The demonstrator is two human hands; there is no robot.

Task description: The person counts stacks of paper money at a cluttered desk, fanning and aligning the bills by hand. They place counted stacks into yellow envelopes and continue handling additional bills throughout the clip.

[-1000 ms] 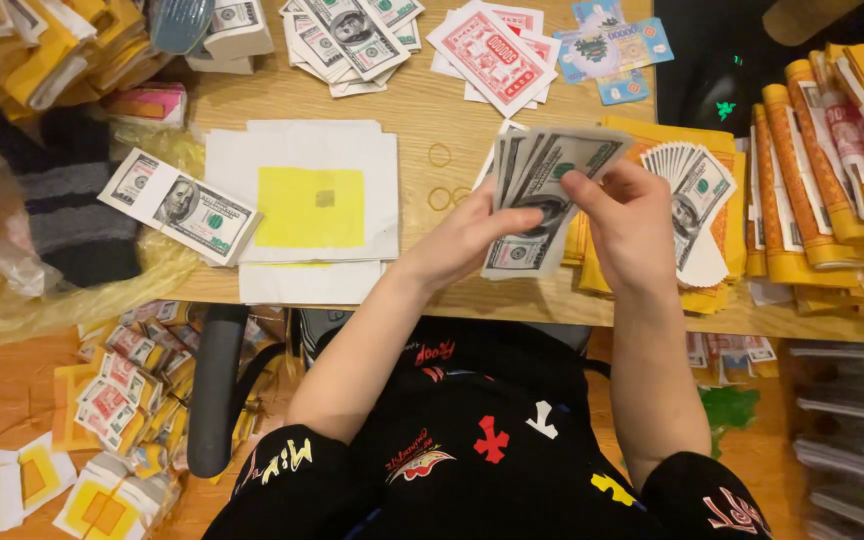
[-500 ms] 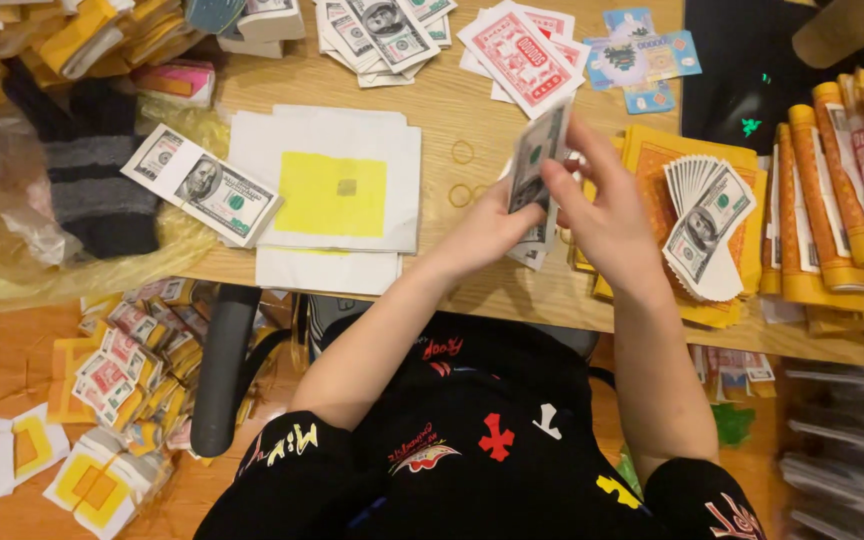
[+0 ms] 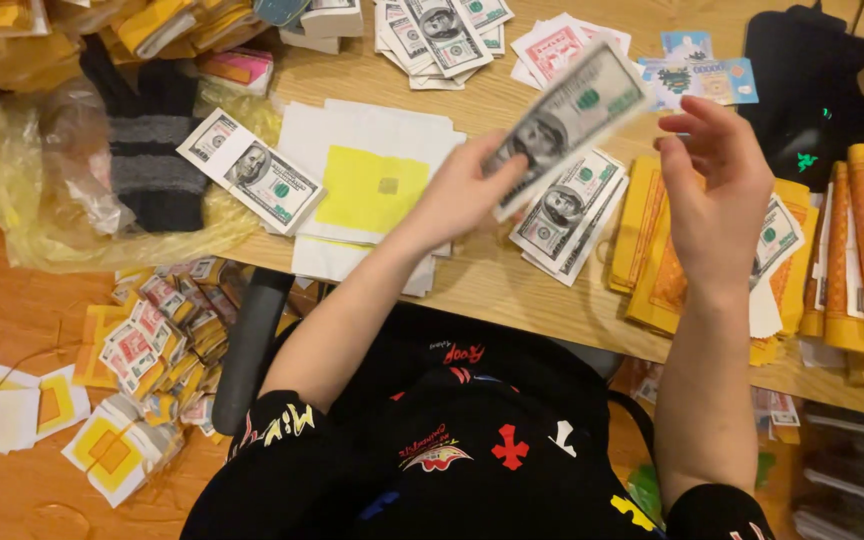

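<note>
Left hand fingers clamped on banknote stack, right hand fingers apart, empty.

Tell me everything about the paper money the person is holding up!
The held bundle of banknote-style paper is greenish-grey and white with a portrait oval and a green seal. It looks like thin paper, several sheets together, and is blurred. It is lifted above the wooden desk, tilted with its right end higher. The left hand pinches its lower left end. The right hand is open beside it, not touching. More such notes lie on the desk below.
</note>
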